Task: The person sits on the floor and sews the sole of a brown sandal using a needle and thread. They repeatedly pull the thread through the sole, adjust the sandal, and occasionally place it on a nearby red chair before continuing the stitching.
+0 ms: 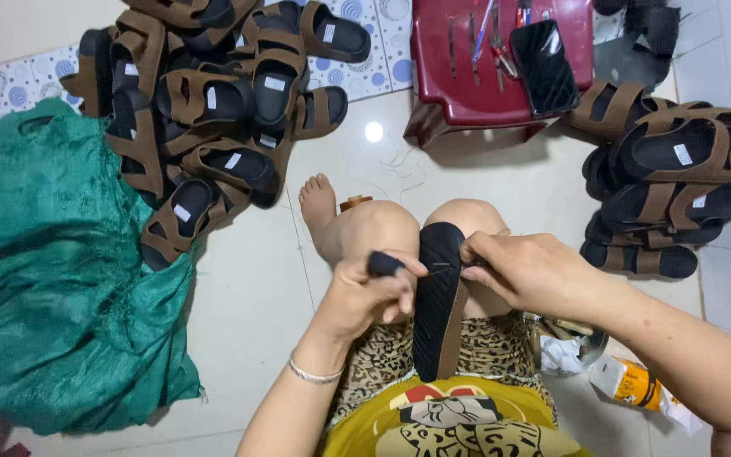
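Black sandal sole (438,296) stands on edge between the knees, tread outward, at the frame's 6 o'clock. Left hand (370,292) pinches its left edge, fingers closed, a dark fingertip cap (384,264) on one finger. Right hand (522,271) is closed on the right edge; a thin needle or thread seems to cross between the hands, too fine to confirm.

Judgement: sole looks light, flexible rubber with a brown strap side; best gripped by the edges at mid-length.

Sandal pile (205,110) at 11 o'clock, stacked sandals (678,195) at 2, red stool (475,76) with phone (543,68) at 12. Green sack (52,279) at 9. Strap side hidden; right forearm cut off.
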